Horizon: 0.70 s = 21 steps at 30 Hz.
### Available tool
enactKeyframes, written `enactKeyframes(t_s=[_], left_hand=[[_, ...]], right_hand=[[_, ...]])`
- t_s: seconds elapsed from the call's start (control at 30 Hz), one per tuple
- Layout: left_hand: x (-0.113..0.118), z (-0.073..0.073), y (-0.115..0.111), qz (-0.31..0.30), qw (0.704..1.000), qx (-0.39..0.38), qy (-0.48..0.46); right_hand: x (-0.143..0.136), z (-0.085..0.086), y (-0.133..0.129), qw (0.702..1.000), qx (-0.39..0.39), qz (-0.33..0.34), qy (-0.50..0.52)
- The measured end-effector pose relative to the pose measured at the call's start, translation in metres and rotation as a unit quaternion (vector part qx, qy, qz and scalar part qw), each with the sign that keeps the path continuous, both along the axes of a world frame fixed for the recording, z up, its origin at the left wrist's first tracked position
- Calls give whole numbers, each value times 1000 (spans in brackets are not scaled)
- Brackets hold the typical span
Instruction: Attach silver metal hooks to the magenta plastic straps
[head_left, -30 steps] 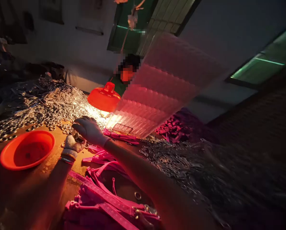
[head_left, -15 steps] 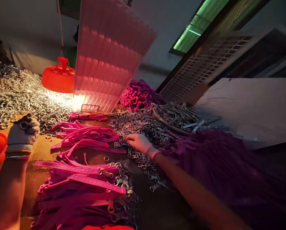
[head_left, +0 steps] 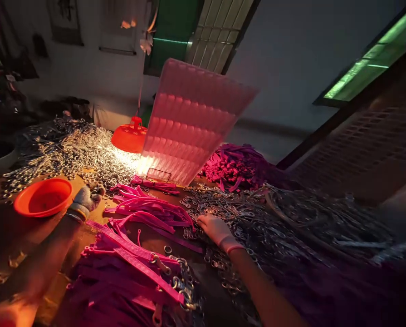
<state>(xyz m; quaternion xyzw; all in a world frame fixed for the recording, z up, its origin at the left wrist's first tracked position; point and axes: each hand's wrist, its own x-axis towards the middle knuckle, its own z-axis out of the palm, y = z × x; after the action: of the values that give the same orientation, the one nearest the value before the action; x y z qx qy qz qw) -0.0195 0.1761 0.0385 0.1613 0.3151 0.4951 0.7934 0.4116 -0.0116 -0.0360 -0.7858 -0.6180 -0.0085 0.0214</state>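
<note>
My left hand, in a pale glove, is curled closed between the orange bowl and the pink straps; rings show at its fingers. Over the near edge of a heap of metal clasps lies my right hand, also gloved, its fingertips at the clasps; whether it pinches one cannot be made out. Below both hands, a stack of pink straps has metal clasps at its right end. A single ring rests on the table between the straps.
A red lamp hangs over a large pile of metal rings. Right of it stands a tilted translucent ribbed panel. Behind the clasps is a pile of magenta straps. Dark straps spread at the lower right.
The view has swung left and up, so the table things appear further right and the whole bowl shows. My left hand has moved closer to the pink straps; my right hand stays at the clasps.
</note>
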Motion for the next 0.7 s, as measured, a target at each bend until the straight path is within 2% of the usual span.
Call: enactKeyframes(t_s=[0.17, 0.27, 0.33, 0.47, 0.6, 0.7], left_hand=[[45, -8, -50, -87, 994, -60, 18], [71, -13, -84, -124, 989, -77, -1], [83, -14, -105, -139, 986, -88, -13], [100, -15, -138, -176, 978, -109, -25], [113, -17, -158, -191, 976, -107, -3], [120, -21, -167, -221, 972, -46, 67]], right_hand=[[0, 12, 5, 997, 81, -3, 14], [-13, 11, -8, 994, 104, 18, 41], [-28, -2, -27, 993, 84, 45, 66], [-63, -47, -72, 989, 50, 72, 116], [-84, -87, -102, 979, 107, 52, 164], [-85, -95, -111, 965, 158, 40, 206]])
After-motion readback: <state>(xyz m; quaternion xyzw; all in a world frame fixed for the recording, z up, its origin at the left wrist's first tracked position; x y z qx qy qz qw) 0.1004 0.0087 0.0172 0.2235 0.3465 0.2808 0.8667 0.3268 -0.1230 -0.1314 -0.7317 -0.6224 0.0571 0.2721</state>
